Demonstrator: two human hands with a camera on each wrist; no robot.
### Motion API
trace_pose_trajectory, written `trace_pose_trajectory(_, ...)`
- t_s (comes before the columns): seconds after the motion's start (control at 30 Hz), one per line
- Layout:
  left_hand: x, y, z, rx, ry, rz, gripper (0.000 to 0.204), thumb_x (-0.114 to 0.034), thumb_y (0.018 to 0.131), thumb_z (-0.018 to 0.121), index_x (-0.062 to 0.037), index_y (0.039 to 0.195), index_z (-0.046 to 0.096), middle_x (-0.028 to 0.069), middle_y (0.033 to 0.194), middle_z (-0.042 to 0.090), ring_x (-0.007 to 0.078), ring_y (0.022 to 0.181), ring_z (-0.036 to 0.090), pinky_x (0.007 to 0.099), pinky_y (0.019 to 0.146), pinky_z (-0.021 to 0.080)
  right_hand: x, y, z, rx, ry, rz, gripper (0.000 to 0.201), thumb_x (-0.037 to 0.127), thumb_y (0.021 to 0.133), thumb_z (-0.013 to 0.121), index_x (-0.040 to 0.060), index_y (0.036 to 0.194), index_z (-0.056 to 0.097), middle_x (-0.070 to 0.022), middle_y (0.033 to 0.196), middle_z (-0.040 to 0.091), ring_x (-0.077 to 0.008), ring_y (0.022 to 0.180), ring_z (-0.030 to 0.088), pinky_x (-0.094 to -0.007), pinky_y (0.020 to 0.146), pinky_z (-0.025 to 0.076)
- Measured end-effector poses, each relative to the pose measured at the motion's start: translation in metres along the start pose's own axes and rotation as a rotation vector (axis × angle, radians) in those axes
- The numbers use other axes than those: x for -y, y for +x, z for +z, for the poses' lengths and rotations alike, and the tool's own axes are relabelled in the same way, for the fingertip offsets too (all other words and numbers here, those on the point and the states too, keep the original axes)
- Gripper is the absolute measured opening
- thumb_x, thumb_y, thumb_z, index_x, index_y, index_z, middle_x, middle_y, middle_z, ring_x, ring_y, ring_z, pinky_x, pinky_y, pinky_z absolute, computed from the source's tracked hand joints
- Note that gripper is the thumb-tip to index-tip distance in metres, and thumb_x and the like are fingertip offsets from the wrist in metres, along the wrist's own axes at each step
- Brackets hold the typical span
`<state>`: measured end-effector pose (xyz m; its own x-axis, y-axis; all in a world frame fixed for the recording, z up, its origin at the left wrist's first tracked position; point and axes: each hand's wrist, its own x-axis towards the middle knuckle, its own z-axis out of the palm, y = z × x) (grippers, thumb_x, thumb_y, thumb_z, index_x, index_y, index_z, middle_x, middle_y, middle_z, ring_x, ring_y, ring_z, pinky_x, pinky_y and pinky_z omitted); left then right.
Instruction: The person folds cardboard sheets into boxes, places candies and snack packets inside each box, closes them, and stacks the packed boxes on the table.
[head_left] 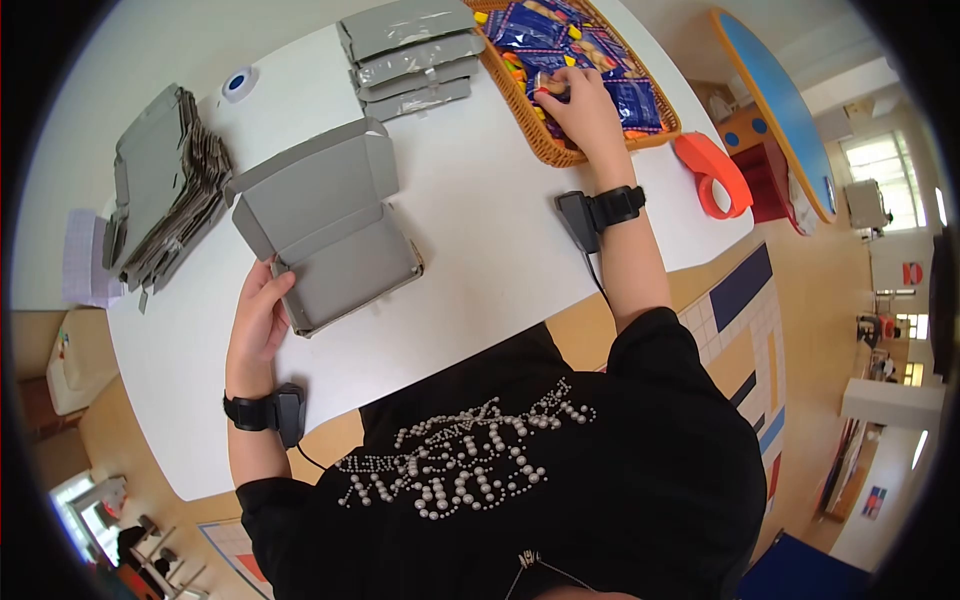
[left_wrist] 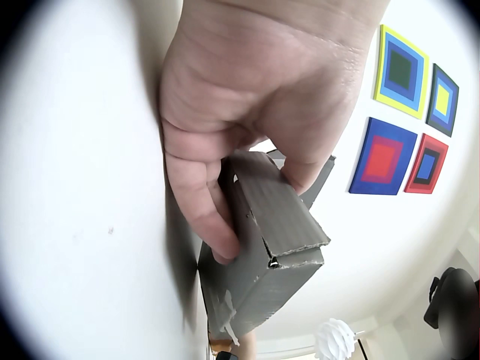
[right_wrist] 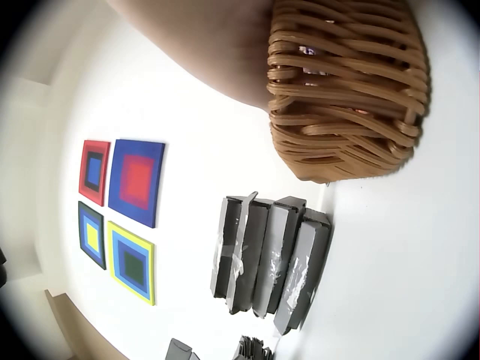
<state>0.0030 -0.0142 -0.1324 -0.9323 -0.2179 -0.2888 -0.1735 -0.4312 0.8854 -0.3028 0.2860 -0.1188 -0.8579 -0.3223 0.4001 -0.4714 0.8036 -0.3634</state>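
Note:
In the head view, an open grey cardboard box [head_left: 345, 270] lies on the table with its lid raised. My left hand [head_left: 262, 312] grips the box's left side wall, the thumb over its edge. Up close in the left wrist view, the left hand [left_wrist: 255, 97] has fingers on the outer face of the box wall [left_wrist: 255, 285]. My right hand [head_left: 588, 112] reaches into a wicker basket [head_left: 548, 150] of blue snack packets [head_left: 525, 28], pinching a packet [head_left: 550, 84] between thumb and fingers. In the right wrist view, the basket's woven wall [right_wrist: 345, 97] hides the right hand's fingers.
Closed grey boxes [head_left: 415, 60] are stacked at the table's back, left of the basket. Flattened grey cardboard [head_left: 165, 185] is piled at the left, near a tape roll [head_left: 238, 84]. A red tape dispenser [head_left: 715, 175] sits right of the basket on the white table [head_left: 480, 250].

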Motion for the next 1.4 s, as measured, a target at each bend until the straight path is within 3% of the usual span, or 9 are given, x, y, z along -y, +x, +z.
trace_pose_trajectory(0.27,-0.002,0.000,-0.001,0.008,-0.015,-0.012,0.047,-0.005,0.085,0.047,0.0031,0.129,0.032,0.0139,0.119,0.050,0.0175,0.103,0.056,0.0274,0.085,0.049,-0.008,0.009,-0.001,-0.424,0.126,-0.142,0.034,0.014,0.072,0.068,0.0039,0.102,0.057,-0.0133,0.099,0.055,-0.0279,0.095,0.054,-0.0336,0.081,0.045)
trace_pose_trajectory(0.4,0.001,0.001,0.002,-0.009,-0.022,0.011,0.048,-0.005,0.085,0.049,0.0028,0.129,0.032,0.0129,0.122,0.048,0.0185,0.107,0.053,0.0286,0.088,0.047,-0.004,0.014,-0.016,-0.517,0.689,-0.108,0.027,0.002,0.073,0.063,0.0022,0.099,0.056,-0.0064,0.093,0.057,-0.0171,0.086,0.054,-0.0281,0.076,0.044)
trace_pose_trajectory(0.57,-0.002,0.001,0.007,0.015,-0.042,0.024,0.051,-0.006,0.085,0.052,0.0009,0.131,0.032,0.0124,0.123,0.048,0.0174,0.106,0.054,0.0286,0.085,0.049,0.011,0.003,-0.021,-0.085,1.607,-0.050,0.019,-0.006,0.077,0.059,0.0002,0.094,0.055,-0.0079,0.100,0.056,-0.0153,0.096,0.054,-0.0263,0.083,0.043)
trace_pose_trajectory(0.63,-0.004,0.000,0.006,0.088,-0.054,0.016,0.052,-0.008,0.086,0.054,-0.0007,0.132,0.031,0.0115,0.120,0.050,0.0152,0.100,0.057,0.0272,0.079,0.052,0.027,-0.007,-0.022,0.394,1.815,-0.012,0.018,-0.007,0.078,0.056,0.0038,0.092,0.054,-0.0071,0.101,0.055,-0.0173,0.094,0.054,-0.0290,0.084,0.043)
trace_pose_trajectory(0.73,-0.002,0.002,0.003,0.167,0.047,0.044,0.053,-0.010,0.086,0.055,-0.0018,0.132,0.031,0.0101,0.116,0.053,0.0126,0.094,0.059,0.0250,0.072,0.053,0.056,-0.027,-0.008,0.780,1.622,-0.298,0.016,-0.010,0.075,0.056,0.0020,0.085,0.057,-0.0058,0.100,0.054,-0.0148,0.094,0.053,-0.0263,0.082,0.043)
trace_pose_trajectory(0.9,0.001,0.003,0.001,0.160,0.085,0.036,0.053,-0.011,0.085,0.058,-0.0016,0.131,0.033,0.0079,0.108,0.057,0.0105,0.089,0.060,0.0229,0.070,0.053,0.117,-0.072,-0.003,0.893,1.047,-0.405,0.015,-0.002,0.079,0.056,0.0033,0.092,0.059,-0.0031,0.101,0.055,-0.0157,0.094,0.054,-0.0273,0.079,0.044)
trace_pose_trajectory(1.0,0.001,0.003,-0.002,0.179,0.123,0.039,0.054,-0.012,0.084,0.060,-0.0020,0.130,0.034,0.0079,0.105,0.058,0.0103,0.087,0.060,0.0222,0.069,0.053,0.123,-0.081,0.012,0.639,0.756,-0.720,0.017,0.001,0.079,0.057,0.0049,0.095,0.060,-0.0060,0.105,0.055,-0.0227,0.097,0.054,-0.0311,0.079,0.045)
trace_pose_trajectory(1.13,-0.002,0.003,0.004,0.168,0.125,0.035,0.056,-0.012,0.083,0.061,-0.0028,0.131,0.033,0.0089,0.105,0.059,0.0109,0.086,0.061,0.0224,0.068,0.053,0.130,-0.088,0.009,0.474,0.748,-0.840,0.020,0.005,0.076,0.061,0.0060,0.096,0.060,-0.0098,0.102,0.057,-0.0271,0.097,0.053,-0.0358,0.084,0.042)
trace_pose_trajectory(1.4,0.000,0.004,0.003,0.186,0.113,0.038,0.057,-0.011,0.082,0.061,-0.0015,0.131,0.032,0.0096,0.108,0.058,0.0118,0.088,0.061,0.0232,0.069,0.054,0.116,-0.083,0.014,0.494,0.584,-0.925,0.017,0.012,0.077,0.063,0.0098,0.093,0.062,-0.0062,0.097,0.060,-0.0251,0.099,0.050,-0.0347,0.084,0.041)
